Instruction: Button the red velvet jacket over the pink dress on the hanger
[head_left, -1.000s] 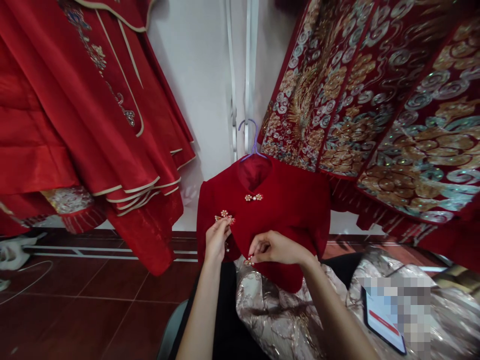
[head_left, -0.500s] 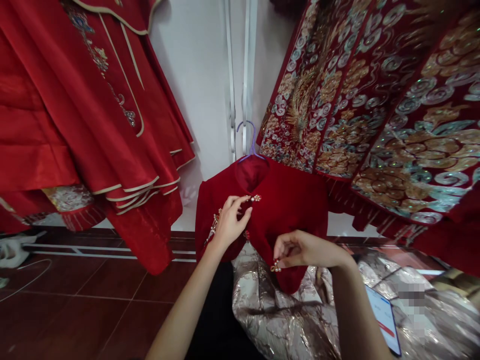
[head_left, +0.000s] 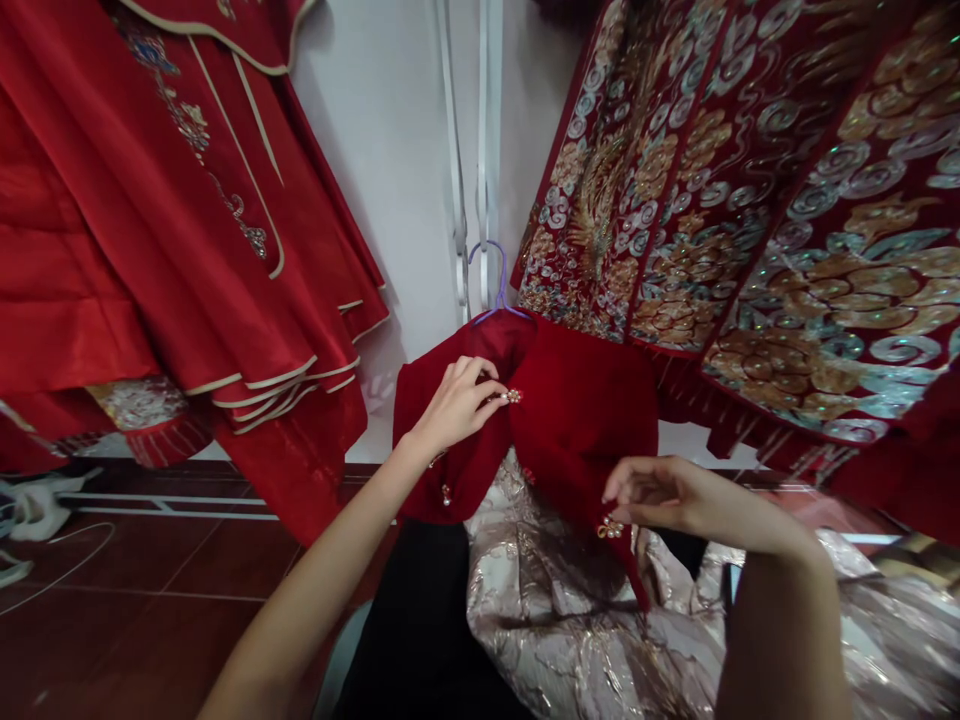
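A short red velvet jacket (head_left: 585,390) hangs from a purple hanger (head_left: 501,290) in front of me. My left hand (head_left: 466,400) is closed in a pinch at a pearl-beaded button (head_left: 514,396) just below the collar. Lower down, my right hand (head_left: 652,495) pinches the jacket's front edge beside a gold and pearl beaded fastener (head_left: 610,528). The two front panels are spread apart below the top button. Another beaded fastener (head_left: 447,495) shows on the left panel, under my left forearm.
Shiny champagne brocade fabric (head_left: 555,610) lies over my lap. Red garments with cream piping (head_left: 300,250) hang at left, and an embroidered red garment (head_left: 675,240) at right. A white rail (head_left: 172,510) runs low above the tiled floor (head_left: 150,620). A phone (head_left: 730,580) is mostly hidden by my right forearm.
My right hand has drawn the lower front edge to the right, widening the gap between the panels. My left thumb and fingers have closed at the top button.
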